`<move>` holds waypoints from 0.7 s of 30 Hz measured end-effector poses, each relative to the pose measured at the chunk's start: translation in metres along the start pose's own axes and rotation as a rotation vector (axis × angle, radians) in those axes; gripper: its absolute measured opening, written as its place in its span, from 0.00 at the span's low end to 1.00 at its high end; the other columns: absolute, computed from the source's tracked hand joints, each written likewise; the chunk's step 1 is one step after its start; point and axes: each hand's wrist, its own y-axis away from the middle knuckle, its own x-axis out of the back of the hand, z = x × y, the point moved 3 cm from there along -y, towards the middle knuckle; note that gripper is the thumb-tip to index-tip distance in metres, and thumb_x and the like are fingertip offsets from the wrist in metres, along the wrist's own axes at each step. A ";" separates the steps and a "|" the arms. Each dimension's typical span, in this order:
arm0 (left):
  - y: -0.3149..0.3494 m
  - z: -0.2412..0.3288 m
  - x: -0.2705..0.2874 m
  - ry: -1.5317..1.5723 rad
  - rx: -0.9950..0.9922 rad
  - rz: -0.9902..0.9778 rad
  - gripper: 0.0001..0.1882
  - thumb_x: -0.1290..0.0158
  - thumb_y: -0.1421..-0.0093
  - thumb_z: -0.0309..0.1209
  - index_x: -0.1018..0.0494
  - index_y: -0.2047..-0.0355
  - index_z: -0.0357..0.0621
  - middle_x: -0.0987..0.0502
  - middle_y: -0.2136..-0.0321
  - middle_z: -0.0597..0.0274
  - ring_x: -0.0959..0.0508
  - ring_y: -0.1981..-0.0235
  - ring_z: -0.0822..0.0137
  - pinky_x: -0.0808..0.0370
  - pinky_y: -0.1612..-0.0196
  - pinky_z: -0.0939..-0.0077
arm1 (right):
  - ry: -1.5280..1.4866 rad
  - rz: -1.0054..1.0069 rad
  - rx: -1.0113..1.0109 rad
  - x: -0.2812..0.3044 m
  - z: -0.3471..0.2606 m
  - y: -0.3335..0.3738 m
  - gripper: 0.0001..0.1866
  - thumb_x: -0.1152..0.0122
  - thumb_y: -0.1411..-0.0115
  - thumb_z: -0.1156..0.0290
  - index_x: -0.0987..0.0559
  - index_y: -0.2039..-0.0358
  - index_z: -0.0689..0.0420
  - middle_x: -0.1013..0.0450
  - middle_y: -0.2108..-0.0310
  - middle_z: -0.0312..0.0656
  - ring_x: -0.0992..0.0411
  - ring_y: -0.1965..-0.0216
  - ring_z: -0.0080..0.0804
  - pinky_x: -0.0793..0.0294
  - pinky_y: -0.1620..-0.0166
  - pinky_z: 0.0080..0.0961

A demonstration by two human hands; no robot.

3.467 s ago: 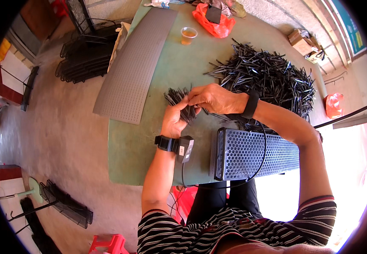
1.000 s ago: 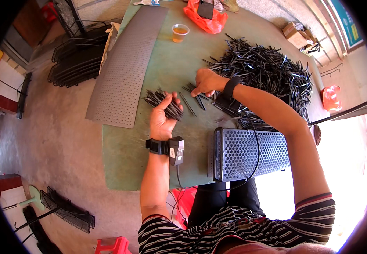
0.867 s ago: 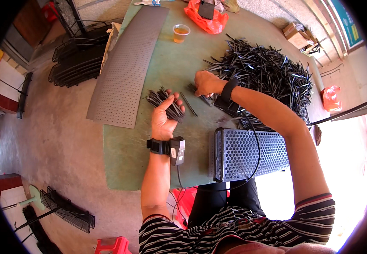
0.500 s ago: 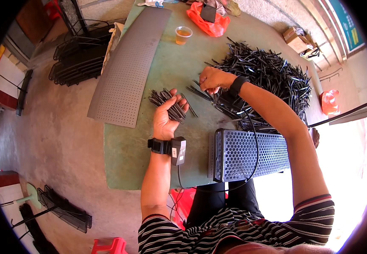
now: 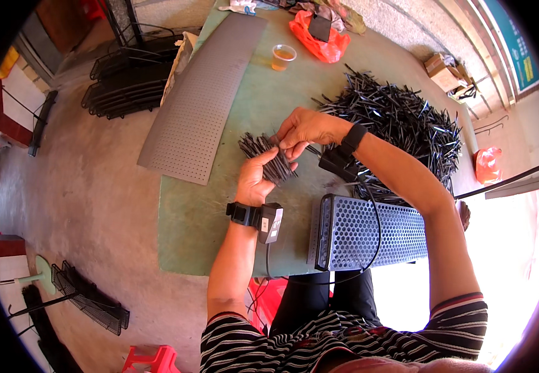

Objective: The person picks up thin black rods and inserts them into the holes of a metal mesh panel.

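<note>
My left hand [image 5: 255, 181] is closed around a bundle of thin black strips [image 5: 262, 149], held up over the green table. At the bundle's right side, my right hand [image 5: 311, 128] pinches with thumb and fingers against the strips. A few strip ends poke out past its fingers; how many it grips is hidden. Beyond my right wrist lies a big loose heap of the same black strips [image 5: 400, 127]. Both wrists wear black straps, and a small boxy device [image 5: 270, 222] with a cable sits on the left one.
A black perforated metal box [image 5: 372, 231] stands at the near table edge. Along the left side lies a long grey perforated sheet [image 5: 201, 102]. Farther back are a plastic cup of amber liquid [image 5: 283, 58] and a red plastic bag [image 5: 320, 42]. Black wire racks [image 5: 126, 93] stand on the floor.
My right hand has moved left from the edge of the heap to the bundle in my left hand. The whole view has shifted slightly.
</note>
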 end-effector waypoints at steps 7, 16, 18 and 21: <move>0.008 0.004 -0.006 -0.025 -0.089 0.079 0.17 0.50 0.45 0.24 0.33 0.54 0.40 0.25 0.66 0.56 0.24 0.67 0.60 0.26 0.62 0.64 | 0.309 0.293 0.066 0.025 -0.006 0.013 0.09 0.37 0.56 0.77 0.24 0.75 0.70 0.28 0.81 0.45 0.26 0.80 0.29 0.25 0.78 0.20; 0.010 0.012 -0.003 0.018 -0.098 0.090 0.15 0.49 0.45 0.24 0.31 0.55 0.41 0.26 0.68 0.61 0.26 0.70 0.66 0.26 0.64 0.68 | 0.912 0.330 -0.096 0.032 0.035 0.009 0.13 0.33 0.62 0.75 0.30 0.89 0.67 0.33 0.92 0.42 0.30 0.88 0.26 0.29 0.84 0.22; 0.010 0.012 -0.004 0.016 -0.093 0.103 0.15 0.49 0.45 0.24 0.31 0.56 0.41 0.26 0.67 0.61 0.26 0.69 0.65 0.26 0.64 0.67 | 0.831 0.309 -0.128 0.037 0.044 0.004 0.13 0.35 0.60 0.73 0.29 0.92 0.66 0.31 0.91 0.43 0.29 0.88 0.27 0.29 0.83 0.24; 0.009 0.011 -0.003 0.004 -0.078 0.113 0.14 0.49 0.45 0.24 0.31 0.56 0.42 0.26 0.66 0.60 0.26 0.67 0.63 0.26 0.62 0.64 | 0.766 0.281 -0.125 0.042 0.047 0.002 0.13 0.38 0.59 0.74 0.28 0.94 0.66 0.30 0.91 0.44 0.30 0.89 0.27 0.31 0.84 0.24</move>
